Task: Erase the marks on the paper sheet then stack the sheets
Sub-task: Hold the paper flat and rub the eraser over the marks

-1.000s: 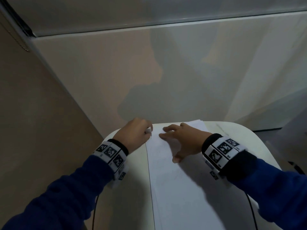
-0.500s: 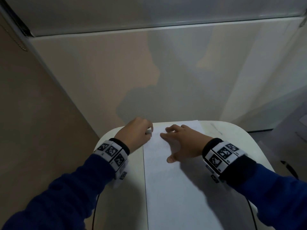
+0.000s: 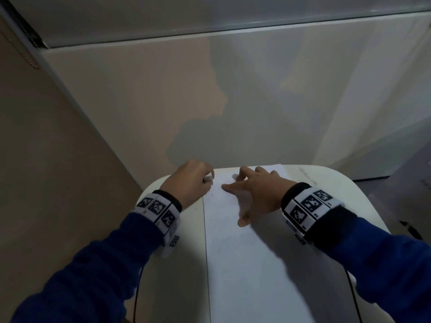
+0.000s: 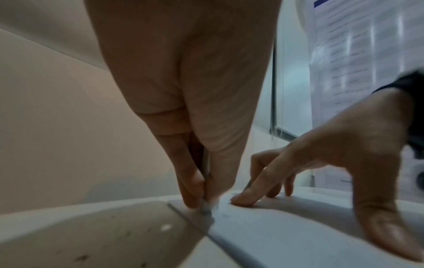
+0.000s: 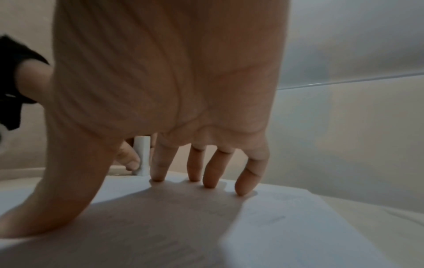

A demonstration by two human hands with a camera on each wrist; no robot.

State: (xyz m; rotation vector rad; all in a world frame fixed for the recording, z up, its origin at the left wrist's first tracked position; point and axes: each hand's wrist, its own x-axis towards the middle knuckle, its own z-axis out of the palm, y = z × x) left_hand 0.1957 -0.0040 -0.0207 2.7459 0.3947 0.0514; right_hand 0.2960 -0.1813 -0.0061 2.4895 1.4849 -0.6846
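White paper sheets [image 3: 251,264] lie lengthwise on the white table [image 3: 177,264]. At the top sheet's far left corner my left hand [image 3: 193,180] pinches a small white eraser [image 3: 208,179] upright, its lower end on the paper [image 4: 286,232]. The eraser [image 5: 142,154] also shows between my right hand's fingers in the right wrist view. My right hand [image 3: 256,192] is spread, its fingertips [image 5: 208,184] and thumb pressing the sheet [image 5: 286,235] flat just right of the eraser. A faint pencil mark [image 3: 211,194] sits near the sheet's left edge.
The table has rounded corners and stands against a beige wall [image 3: 233,101] in a corner. Bare tabletop [image 3: 326,183] lies right of the sheets. Thin black cables [image 3: 136,299] hang from both wrists. A printed notice [image 4: 367,54] is on the window side.
The sheets look squarer to the table edge than one second ago. My right hand's fingers have spread wider and arched. My left hand stays at the corner with the eraser.
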